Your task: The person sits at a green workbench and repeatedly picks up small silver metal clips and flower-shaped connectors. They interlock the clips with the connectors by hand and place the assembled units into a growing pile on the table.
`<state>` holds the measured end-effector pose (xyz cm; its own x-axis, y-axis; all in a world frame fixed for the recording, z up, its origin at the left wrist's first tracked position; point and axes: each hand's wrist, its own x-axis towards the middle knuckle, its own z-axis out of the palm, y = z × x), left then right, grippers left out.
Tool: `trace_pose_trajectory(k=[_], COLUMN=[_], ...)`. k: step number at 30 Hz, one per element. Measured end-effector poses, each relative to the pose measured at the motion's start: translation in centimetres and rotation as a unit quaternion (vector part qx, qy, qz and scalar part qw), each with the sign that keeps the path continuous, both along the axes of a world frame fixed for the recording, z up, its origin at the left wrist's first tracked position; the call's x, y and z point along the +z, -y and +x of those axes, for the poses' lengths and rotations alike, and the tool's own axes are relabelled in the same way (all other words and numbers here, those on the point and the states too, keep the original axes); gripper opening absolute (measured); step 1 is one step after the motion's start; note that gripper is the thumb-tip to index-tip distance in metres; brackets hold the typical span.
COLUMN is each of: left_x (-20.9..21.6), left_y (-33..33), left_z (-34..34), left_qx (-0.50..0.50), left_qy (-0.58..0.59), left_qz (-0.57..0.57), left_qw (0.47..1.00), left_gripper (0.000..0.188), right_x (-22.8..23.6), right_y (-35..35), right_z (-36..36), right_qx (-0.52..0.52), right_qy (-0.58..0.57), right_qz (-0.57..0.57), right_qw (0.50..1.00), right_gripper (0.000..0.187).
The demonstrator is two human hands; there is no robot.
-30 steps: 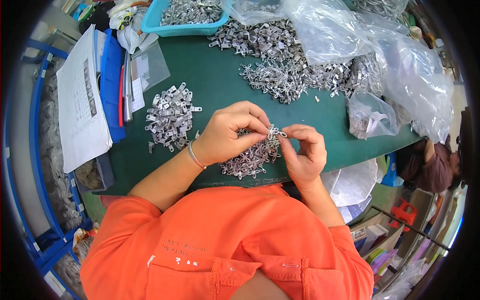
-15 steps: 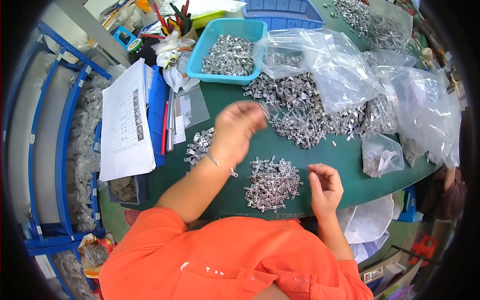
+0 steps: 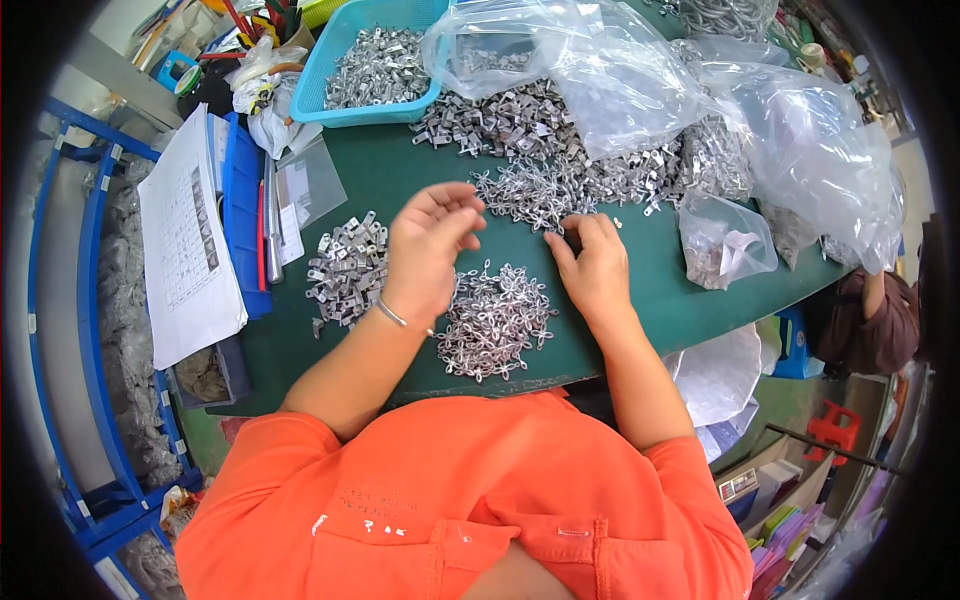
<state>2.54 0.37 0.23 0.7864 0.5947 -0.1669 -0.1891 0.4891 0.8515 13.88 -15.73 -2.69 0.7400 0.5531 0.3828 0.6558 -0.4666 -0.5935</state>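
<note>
Lying on a green tabletop (image 3: 375, 165), right of blue racking (image 3: 120, 520), are looped metal pieces (image 3: 495, 330) in near and far piles. The right hand (image 3: 592, 255), thumb and fingertips close together, is at the far pile's (image 3: 532, 195) near edge; the left hand (image 3: 425, 250), half curled, is just left of it. I cannot tell whether either holds a piece. A far turquoise basket (image 3: 365, 117) holds small metal parts (image 3: 375, 72). A paper sheet (image 3: 180, 270) at left bears an unreadably small grid.

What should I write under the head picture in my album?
Left hand and right hand over a green table heaped with metal parts.
</note>
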Motion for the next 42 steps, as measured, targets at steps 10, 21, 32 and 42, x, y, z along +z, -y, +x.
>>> trace_pose_trajectory(k=[10, 21, 32, 42], left_x=[-1.8, -0.5, -0.5, -0.7], left_y=[1.6, 1.7, 1.5, 1.5], left_z=[-1.2, -1.9, -1.9, -1.8], left_qx=[-0.058, -0.148, -0.181, -0.188], left_qy=[0.023, 0.025, 0.022, 0.023], left_qz=[0.160, 0.051, 0.046, 0.026], left_qw=[0.985, 0.987, 0.982, 0.981], left_gripper=[0.033, 0.015, 0.018, 0.018], right_x=[1.2, 3.2, 3.7, 3.4], right_y=[1.2, 1.6, 2.4, 2.5], right_z=[-2.1, -4.3, -4.4, -4.5], right_qx=[0.017, 0.092, 0.050, 0.055], right_qy=[-0.241, -0.213, -0.516, -0.509], right_qz=[0.162, 0.197, 0.249, 0.255], right_qw=[0.957, 0.952, 0.818, 0.820], right_gripper=[0.006, 0.010, 0.019, 0.019])
